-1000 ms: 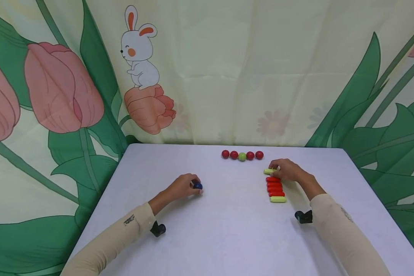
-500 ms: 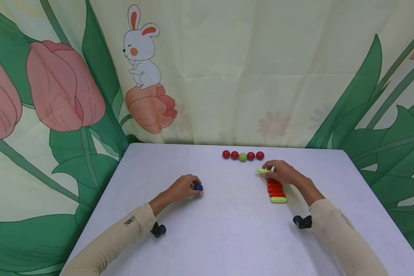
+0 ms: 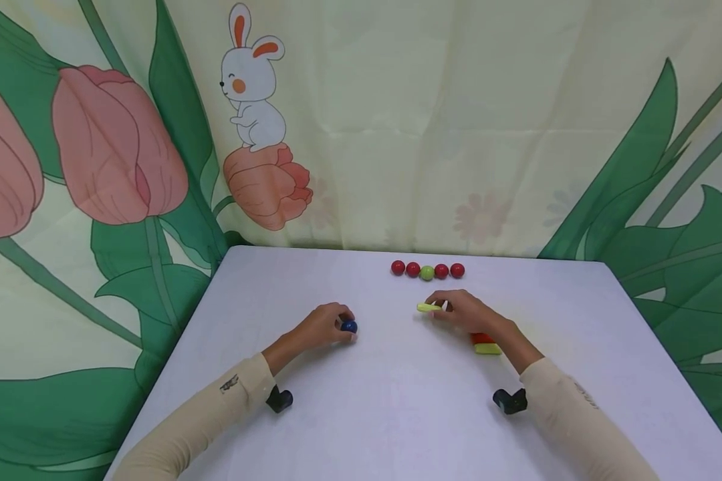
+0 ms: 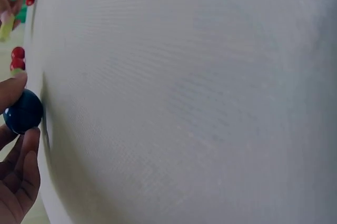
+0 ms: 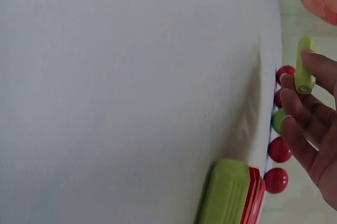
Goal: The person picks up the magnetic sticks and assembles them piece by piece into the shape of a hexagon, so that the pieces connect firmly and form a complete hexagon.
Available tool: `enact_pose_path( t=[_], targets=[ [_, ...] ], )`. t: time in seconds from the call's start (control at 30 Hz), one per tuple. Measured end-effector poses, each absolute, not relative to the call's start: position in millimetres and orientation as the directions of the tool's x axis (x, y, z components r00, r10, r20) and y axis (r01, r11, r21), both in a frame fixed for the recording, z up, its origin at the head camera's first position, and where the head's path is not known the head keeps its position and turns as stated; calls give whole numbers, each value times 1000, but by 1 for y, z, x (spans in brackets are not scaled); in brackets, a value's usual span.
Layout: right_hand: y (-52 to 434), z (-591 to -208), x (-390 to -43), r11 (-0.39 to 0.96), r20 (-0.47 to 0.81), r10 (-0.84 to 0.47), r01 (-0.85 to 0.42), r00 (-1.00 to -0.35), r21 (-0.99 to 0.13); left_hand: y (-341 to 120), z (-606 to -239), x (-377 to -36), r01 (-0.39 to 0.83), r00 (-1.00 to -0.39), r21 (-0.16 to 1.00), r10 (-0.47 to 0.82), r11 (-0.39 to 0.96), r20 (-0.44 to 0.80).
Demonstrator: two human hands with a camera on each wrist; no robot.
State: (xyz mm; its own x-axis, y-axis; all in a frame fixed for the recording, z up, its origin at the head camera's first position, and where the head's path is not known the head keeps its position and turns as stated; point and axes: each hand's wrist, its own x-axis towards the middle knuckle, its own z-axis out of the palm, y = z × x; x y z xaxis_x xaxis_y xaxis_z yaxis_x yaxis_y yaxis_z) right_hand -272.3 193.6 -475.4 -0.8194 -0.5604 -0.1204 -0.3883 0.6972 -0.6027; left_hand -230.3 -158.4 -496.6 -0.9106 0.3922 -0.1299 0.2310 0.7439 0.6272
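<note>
Right hand [image 3: 466,312] pinches a yellow-green stick [image 3: 428,307] between thumb and fingertips, holding it out to its left just above the table [image 3: 361,401]; in the right wrist view the fingers [image 5: 310,124] curl around one end of it. Left hand [image 3: 321,326] is curled around a dark blue ball [image 3: 349,327], thumb and fingers on either side of it; from the head view the ball looks to be resting on the table, but I can't tell for sure. The stick sits between the two hands, nearer the right one, well apart from the blue ball. Behind the right wrist lies a stack of red pieces [image 3: 481,338] with a yellow-green piece [image 3: 487,349] at its near end, mostly hidden by the forearm. Near the far edge of the table is a row of five balls touching each other: four red balls [image 3: 398,268] with one green ball [image 3: 426,272] in the middle. The stick is near this row, on its near side. Flower-print cloth [image 3: 397,133] hangs behind. No containers in view.
</note>
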Motion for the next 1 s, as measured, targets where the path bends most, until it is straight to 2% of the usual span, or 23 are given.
enact_pose_path(
  t=[0.37, 1.0],
  targets=[
    [150, -476, -265, 591, -105, -631, -388, -769, -707, -163, -500, -229, 221, -915, 642, 383, 734, -124],
    [98, -491, -255, 512, -79, -642, -349, -762, -785, -164, -500, -229, 218, -914, 636, 383, 740, -133]
  ],
)
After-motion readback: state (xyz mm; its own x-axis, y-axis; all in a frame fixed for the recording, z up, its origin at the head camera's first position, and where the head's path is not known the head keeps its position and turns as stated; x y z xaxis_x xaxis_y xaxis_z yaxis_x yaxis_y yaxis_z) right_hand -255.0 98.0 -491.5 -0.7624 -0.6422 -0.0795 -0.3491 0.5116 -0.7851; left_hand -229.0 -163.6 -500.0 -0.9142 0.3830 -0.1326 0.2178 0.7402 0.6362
